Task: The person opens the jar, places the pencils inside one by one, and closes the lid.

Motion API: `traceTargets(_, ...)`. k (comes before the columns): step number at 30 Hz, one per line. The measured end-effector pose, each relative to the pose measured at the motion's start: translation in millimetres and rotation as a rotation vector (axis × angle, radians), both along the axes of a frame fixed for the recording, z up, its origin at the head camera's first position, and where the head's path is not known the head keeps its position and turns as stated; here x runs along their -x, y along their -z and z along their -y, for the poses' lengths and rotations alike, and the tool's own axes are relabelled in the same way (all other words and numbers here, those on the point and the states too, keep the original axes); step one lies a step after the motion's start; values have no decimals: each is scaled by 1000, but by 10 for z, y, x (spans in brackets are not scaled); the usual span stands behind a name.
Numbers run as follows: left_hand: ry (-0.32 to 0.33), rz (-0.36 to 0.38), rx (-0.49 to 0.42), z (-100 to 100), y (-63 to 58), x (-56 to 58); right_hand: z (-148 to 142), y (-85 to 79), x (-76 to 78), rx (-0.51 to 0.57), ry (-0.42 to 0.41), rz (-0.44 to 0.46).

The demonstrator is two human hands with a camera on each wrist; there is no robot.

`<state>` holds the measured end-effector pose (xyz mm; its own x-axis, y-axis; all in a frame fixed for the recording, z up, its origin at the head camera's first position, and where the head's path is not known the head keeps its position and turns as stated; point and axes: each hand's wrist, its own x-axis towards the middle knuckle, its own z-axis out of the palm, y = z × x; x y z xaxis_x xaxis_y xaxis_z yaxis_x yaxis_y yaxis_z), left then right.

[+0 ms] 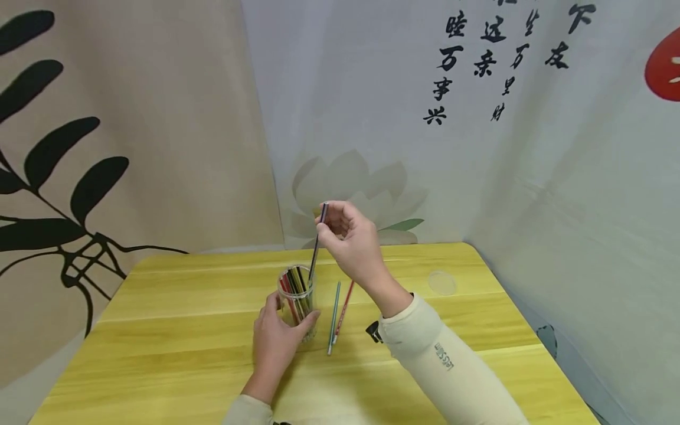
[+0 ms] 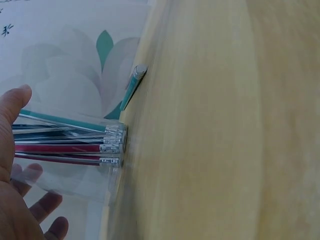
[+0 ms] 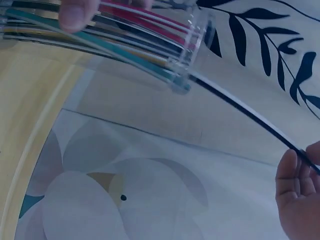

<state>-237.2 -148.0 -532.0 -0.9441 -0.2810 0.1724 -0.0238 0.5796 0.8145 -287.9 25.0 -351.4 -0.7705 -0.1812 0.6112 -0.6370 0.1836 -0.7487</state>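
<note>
A clear cup (image 1: 296,296) stands upright on the table, holding several coloured pencils (image 2: 65,148). My left hand (image 1: 276,336) grips the cup low on its side, thumb to the right. Above the rim, my right hand (image 1: 350,242) pinches a dark pencil (image 1: 315,254) near its upper end. That pencil slants down to the cup's mouth, as the right wrist view also shows; its lower tip is hard to make out among the others. Right of the cup lie a teal pencil (image 1: 334,319) and a red pencil (image 1: 344,311), side by side.
A clear round disc (image 1: 442,283) lies flat toward the back right of the wooden table (image 1: 186,330). Behind the table's far edge hangs a printed cloth (image 1: 345,106) with a lotus and characters.
</note>
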Motion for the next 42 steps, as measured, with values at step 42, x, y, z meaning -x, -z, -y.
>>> traceTargets(42, 14, 14, -3, -6, -39, 2, 306, 461, -86, -1072, 315, -388)
